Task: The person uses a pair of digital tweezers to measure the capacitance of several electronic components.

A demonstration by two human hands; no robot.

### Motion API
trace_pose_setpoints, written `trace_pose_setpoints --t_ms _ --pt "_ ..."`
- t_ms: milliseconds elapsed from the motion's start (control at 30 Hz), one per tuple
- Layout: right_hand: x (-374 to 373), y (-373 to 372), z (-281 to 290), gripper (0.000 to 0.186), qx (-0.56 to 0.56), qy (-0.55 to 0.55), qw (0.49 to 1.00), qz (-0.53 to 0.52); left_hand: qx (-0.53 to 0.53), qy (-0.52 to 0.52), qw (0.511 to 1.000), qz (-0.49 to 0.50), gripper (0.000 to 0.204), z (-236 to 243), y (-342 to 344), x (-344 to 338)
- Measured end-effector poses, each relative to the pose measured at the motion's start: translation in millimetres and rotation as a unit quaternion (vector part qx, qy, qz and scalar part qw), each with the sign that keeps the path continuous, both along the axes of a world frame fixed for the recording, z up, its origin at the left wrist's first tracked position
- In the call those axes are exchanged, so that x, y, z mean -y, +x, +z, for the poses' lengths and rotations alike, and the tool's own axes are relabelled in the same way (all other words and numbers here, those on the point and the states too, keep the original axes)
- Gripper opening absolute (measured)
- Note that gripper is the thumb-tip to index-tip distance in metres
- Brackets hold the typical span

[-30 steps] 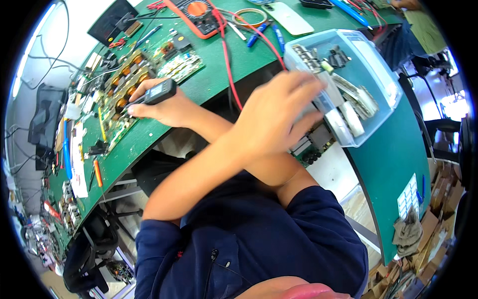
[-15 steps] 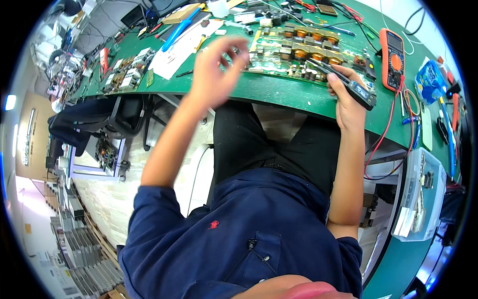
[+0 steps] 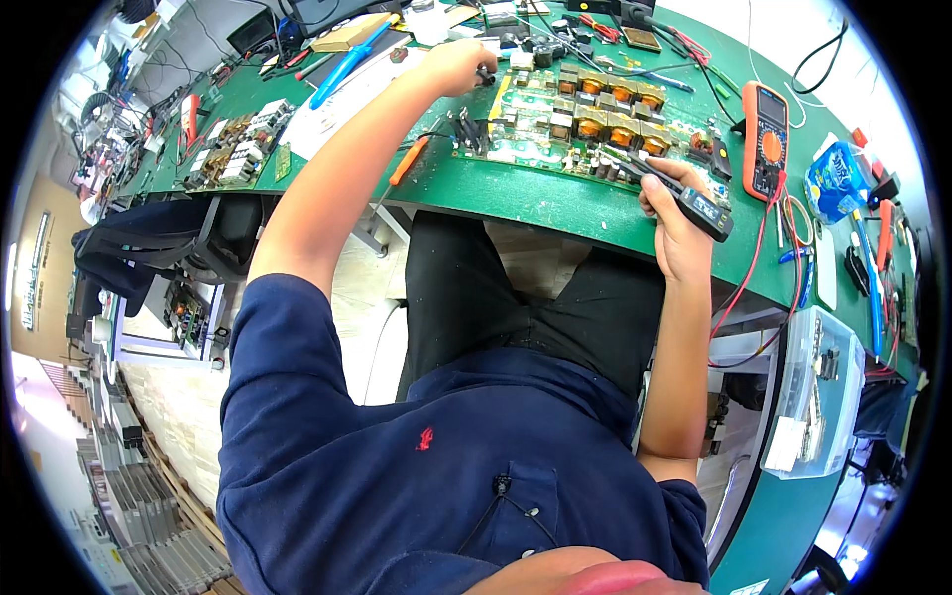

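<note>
My right hand (image 3: 676, 213) is closed around a pair of black digital test tweezers (image 3: 706, 214) with a small screen. Their tips point left over the near edge of a large green circuit board (image 3: 540, 151), which carries copper-wound coils and several capacitors. My left hand (image 3: 461, 67) reaches beyond the board's left end, its fingers closed at a small dark object (image 3: 486, 76); its kind is mostly hidden by the fingers. Below that forearm, an orange-handled tool (image 3: 409, 162) lies near the front edge of the green table (image 3: 496, 188).
An orange multimeter (image 3: 766, 139) with red and black leads stands right of the board. Farther right are a blue packet (image 3: 836, 180) and a clear plastic box (image 3: 815, 397). Another circuit board (image 3: 236, 149), white paper (image 3: 315, 127) and a blue tool (image 3: 352, 62) lie left.
My left hand has moved away from me to the table's far side, and its fingers have closed. The orange-handled tool has come into sight. My right hand still holds the test tweezers over the board.
</note>
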State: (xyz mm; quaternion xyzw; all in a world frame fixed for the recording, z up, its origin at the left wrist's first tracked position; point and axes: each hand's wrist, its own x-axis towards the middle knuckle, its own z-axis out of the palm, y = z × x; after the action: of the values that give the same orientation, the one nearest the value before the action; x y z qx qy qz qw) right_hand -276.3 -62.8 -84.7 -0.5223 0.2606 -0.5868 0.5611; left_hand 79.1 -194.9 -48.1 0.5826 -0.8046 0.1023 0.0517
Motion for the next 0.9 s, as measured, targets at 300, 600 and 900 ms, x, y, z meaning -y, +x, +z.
trace_pose_setpoints --t_ms 300,600,900 --pt "2 0 -3 0.026 0.028 -0.003 1.0 0.009 -0.237 -0.105 0.965 0.049 0.025 45 -5 -44" --pt "7 -4 -7 0.025 0.037 -0.056 0.997 0.025 -0.499 -0.098 0.854 -0.113 0.029 -42 -153 -196" --pt "-1 -12 -6 0.022 -0.036 -0.046 0.996 0.072 -0.435 -0.156 0.886 -0.041 0.024 -56 -164 -191"
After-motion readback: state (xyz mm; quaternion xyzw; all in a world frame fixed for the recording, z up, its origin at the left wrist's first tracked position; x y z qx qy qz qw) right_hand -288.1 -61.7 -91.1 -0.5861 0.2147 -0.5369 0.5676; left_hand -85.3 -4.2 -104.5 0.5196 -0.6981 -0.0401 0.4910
